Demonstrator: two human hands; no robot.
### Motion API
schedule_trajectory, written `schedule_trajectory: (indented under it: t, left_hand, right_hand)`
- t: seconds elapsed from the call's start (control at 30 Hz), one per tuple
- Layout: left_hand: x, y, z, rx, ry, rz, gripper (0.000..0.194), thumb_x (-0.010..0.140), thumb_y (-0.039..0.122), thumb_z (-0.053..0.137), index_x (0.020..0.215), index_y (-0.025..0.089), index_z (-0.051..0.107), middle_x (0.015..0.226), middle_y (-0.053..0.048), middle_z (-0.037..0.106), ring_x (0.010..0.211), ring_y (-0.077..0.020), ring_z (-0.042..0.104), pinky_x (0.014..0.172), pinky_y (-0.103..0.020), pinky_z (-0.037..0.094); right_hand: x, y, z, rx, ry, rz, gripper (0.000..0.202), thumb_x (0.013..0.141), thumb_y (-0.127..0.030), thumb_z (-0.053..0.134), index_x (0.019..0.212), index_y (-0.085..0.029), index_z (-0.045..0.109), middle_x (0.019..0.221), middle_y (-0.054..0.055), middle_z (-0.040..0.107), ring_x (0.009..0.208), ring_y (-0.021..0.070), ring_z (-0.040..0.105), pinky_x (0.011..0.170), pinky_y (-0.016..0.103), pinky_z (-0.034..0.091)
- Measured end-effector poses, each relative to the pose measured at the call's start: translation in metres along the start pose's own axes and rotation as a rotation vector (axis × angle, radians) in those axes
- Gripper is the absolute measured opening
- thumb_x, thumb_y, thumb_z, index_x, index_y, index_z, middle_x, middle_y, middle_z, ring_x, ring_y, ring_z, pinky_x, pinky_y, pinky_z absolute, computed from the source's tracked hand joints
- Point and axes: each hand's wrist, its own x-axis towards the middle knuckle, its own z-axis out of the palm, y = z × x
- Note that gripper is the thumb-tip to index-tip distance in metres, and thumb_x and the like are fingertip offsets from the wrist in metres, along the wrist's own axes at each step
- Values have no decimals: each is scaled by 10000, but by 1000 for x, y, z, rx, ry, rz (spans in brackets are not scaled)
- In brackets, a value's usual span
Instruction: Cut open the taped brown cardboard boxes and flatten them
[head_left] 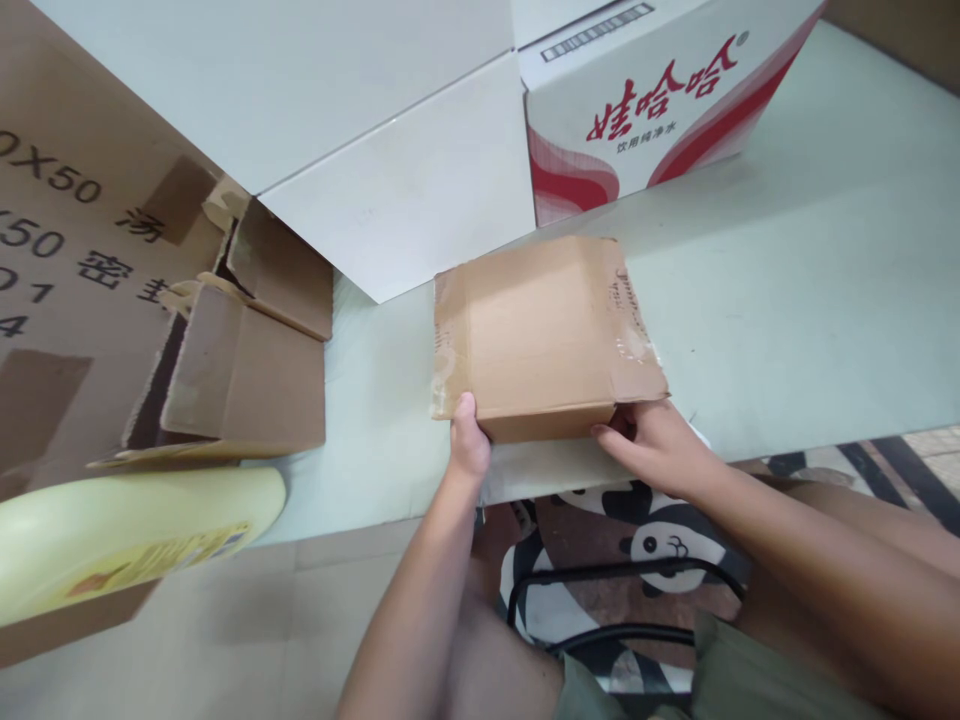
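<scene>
A small brown cardboard box [536, 330] sits near the front edge of the table, its plain face up. Flaps jut out at its left and right sides, with torn edges and strips of clear tape. My left hand [470, 440] grips the near left corner, thumb against the left flap and the other fingers hidden behind it. At the near right corner, my right hand [656, 445] holds the box from under the right flap. Its thumb lies by the front side, and most of its fingertips are out of sight.
White cartons [420, 190] stand behind the box, one a red-printed carton [645, 120]. To the left are opened brown boxes [255, 370], a large printed carton [67, 250] and a pale yellow bottle [142, 530]. Panda-patterned fabric [667, 545] and black metal bars lie below the pale green tabletop [787, 300].
</scene>
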Motion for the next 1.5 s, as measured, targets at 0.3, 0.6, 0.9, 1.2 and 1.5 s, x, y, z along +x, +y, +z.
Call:
schedule_trajectory:
  t: [0.3, 0.6, 0.9, 1.2, 1.5]
  left_hand:
    - [1, -3, -2, 16, -5, 13, 665, 861, 621, 513, 1391, 222, 565, 1501, -76, 549, 1453, -296, 426, 1224, -411, 309]
    - [3, -6, -4, -16, 3, 16, 661, 849, 619, 522, 1366, 213, 592, 1470, -76, 579, 1426, -310, 461, 1197, -427, 356]
    - [2, -4, -3, 26, 13, 14, 663, 847, 653, 490, 1318, 205, 618, 1454, -83, 592, 1417, -311, 473, 1180, -421, 378]
    - [1, 0, -1, 30, 23, 19, 584, 824, 656, 516, 1133, 195, 697, 1283, -96, 693, 1407, -309, 480, 1206, -411, 331]
    - [0, 2, 0, 70, 28, -3, 595, 839, 643, 488, 1172, 191, 684, 1290, -106, 687, 1384, -309, 504, 1199, -422, 340]
  right_hand:
    - [0, 0, 0, 3, 0, -9, 159, 767, -325, 508, 652, -234, 445, 585, 25, 537, 560, 183, 507, 557, 348, 375]
    - [0, 5, 2, 48, -9, -26, 150, 777, -329, 495, 671, -225, 476, 641, 46, 588, 625, 201, 545, 609, 363, 410]
    - [0, -2, -1, 4, -9, 12, 179, 753, -369, 496, 642, -237, 445, 576, 22, 529, 552, 180, 501, 556, 347, 369]
    - [0, -1, -1, 6, -12, 15, 156, 757, -357, 497, 671, -234, 456, 594, 28, 545, 568, 189, 523, 564, 350, 386]
    - [0, -1, -1, 3, 12, 3, 157, 759, -354, 497, 669, -233, 451, 594, 32, 554, 560, 184, 514, 561, 346, 382]
